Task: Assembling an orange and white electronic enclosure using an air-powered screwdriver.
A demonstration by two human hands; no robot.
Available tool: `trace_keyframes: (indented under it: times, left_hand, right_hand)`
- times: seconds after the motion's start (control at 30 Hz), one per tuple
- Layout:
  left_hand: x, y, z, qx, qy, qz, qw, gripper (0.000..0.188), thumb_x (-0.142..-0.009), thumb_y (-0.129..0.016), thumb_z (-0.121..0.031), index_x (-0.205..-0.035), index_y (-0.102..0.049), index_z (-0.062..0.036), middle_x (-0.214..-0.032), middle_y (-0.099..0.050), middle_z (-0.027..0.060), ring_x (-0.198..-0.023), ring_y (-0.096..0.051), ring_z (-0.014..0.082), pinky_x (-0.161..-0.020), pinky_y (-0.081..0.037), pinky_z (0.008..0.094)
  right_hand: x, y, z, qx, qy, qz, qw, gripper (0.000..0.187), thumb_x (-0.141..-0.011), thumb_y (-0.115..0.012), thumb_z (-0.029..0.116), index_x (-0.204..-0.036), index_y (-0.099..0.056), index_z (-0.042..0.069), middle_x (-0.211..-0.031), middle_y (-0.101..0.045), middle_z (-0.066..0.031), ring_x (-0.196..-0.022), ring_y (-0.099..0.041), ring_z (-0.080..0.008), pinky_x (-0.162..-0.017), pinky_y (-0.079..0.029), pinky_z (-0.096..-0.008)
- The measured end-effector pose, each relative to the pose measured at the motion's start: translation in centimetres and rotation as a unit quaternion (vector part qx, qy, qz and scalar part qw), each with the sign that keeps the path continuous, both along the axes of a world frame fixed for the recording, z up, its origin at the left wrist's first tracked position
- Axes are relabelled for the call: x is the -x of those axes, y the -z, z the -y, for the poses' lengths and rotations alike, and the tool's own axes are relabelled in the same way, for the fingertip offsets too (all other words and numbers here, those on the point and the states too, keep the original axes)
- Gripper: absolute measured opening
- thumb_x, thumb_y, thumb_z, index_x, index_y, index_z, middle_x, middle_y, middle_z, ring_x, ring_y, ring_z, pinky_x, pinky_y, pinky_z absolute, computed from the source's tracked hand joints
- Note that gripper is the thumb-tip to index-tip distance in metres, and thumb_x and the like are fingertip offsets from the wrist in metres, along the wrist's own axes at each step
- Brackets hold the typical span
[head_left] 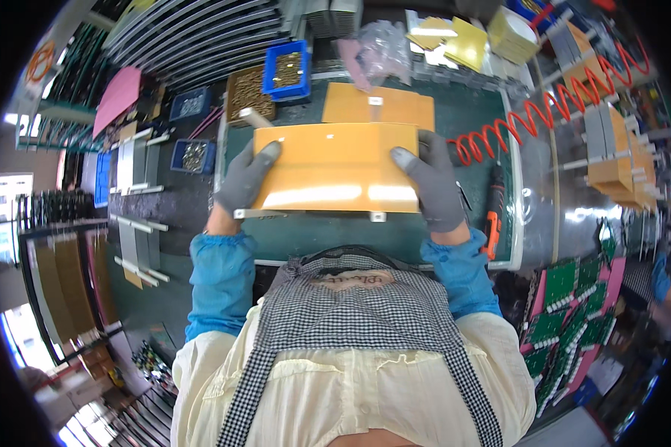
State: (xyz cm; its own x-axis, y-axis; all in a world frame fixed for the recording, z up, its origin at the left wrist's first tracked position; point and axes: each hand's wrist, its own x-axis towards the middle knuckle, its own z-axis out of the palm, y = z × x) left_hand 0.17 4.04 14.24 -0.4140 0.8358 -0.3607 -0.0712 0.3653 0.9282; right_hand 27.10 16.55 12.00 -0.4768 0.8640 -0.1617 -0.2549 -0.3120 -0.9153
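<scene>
Green worktop mat [335,237] carries everything. Orange panel [334,167] sits mid-mat, metal brackets along its near edge. A second orange panel [380,106] lies just behind it, toward the far edge. Left hand [244,181], grey glove, grasps the front panel's left edge, fingers on top. Right hand [434,185] grasps its right edge likewise. Orange electric screwdriver [493,212] lies near the mat's right edge, red coiled cable [544,112] running off the far right corner. Blue screw bin [286,71] beyond far-left corner.
</scene>
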Motion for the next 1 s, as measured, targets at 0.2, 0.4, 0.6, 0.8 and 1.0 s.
trace_keyframes:
  times: [0.2, 0.4, 0.6, 0.8, 1.0]
  left_hand:
    - [0.4, 0.7, 0.1, -0.032, 0.027, -0.031, 0.999, 0.043, -0.095, -0.059, -0.033, -0.125, -0.056, -0.0033, -0.109, -0.064, 0.0087, -0.097, -0.06, 0.0146, -0.085, -0.048, 0.0302]
    - [0.8, 0.7, 0.2, 0.019, 0.045, -0.103, 0.993, 0.046, -0.093, -0.057, -0.039, -0.124, -0.057, -0.0053, -0.11, -0.066, 0.0133, -0.097, -0.064, 0.0221, -0.086, -0.049, 0.034]
    - [0.7, 1.1, 0.2, 0.003, 0.054, -0.165, 0.985, 0.044, -0.093, -0.056, -0.038, -0.124, -0.057, -0.0073, -0.108, -0.066, 0.0138, -0.098, -0.065, 0.0239, -0.086, -0.049, 0.0351]
    - [0.0, 0.3, 0.1, -0.011, 0.013, -0.031, 0.999, 0.043, -0.093, -0.059, -0.034, -0.125, -0.057, -0.006, -0.109, -0.067, 0.0117, -0.095, -0.065, 0.0192, -0.084, -0.05, 0.0325]
    - [0.5, 1.5, 0.3, -0.036, 0.007, -0.032, 0.999, 0.046, -0.091, -0.062, -0.035, -0.125, -0.057, -0.0044, -0.108, -0.067, 0.0116, -0.094, -0.065, 0.0179, -0.083, -0.05, 0.0316]
  right_hand:
    - [0.4, -1.4, 1.2, -0.008, -0.003, 0.036, 0.999, 0.058, -0.083, -0.066, 0.008, -0.133, -0.039, -0.003, -0.119, -0.058, -0.0165, -0.109, -0.058, -0.022, -0.093, -0.048, -0.0331]
    - [0.6, -3.2, 2.1, -0.051, -0.061, 0.074, 0.994, 0.061, -0.082, -0.061, 0.006, -0.139, -0.04, -0.002, -0.127, -0.056, -0.0121, -0.115, -0.055, -0.0201, -0.1, -0.042, -0.0321]
    - [0.5, -3.5, 2.3, -0.048, -0.063, 0.082, 0.993, 0.06, -0.083, -0.059, 0.004, -0.14, -0.041, -0.002, -0.128, -0.056, -0.0124, -0.117, -0.054, -0.0201, -0.1, -0.042, -0.0319]
    - [0.8, -4.5, 2.3, -0.131, -0.028, 0.125, 0.983, 0.056, -0.084, -0.063, 0.008, -0.136, -0.044, -0.003, -0.123, -0.058, -0.0116, -0.112, -0.055, -0.0196, -0.094, -0.045, -0.0314]
    - [1.8, -10.9, 1.5, -0.469, -0.121, 0.279, 0.829, 0.033, -0.083, -0.066, 0.013, -0.114, -0.063, 0.004, -0.103, -0.06, -0.0104, -0.093, -0.061, -0.0231, -0.08, -0.049, -0.0339]
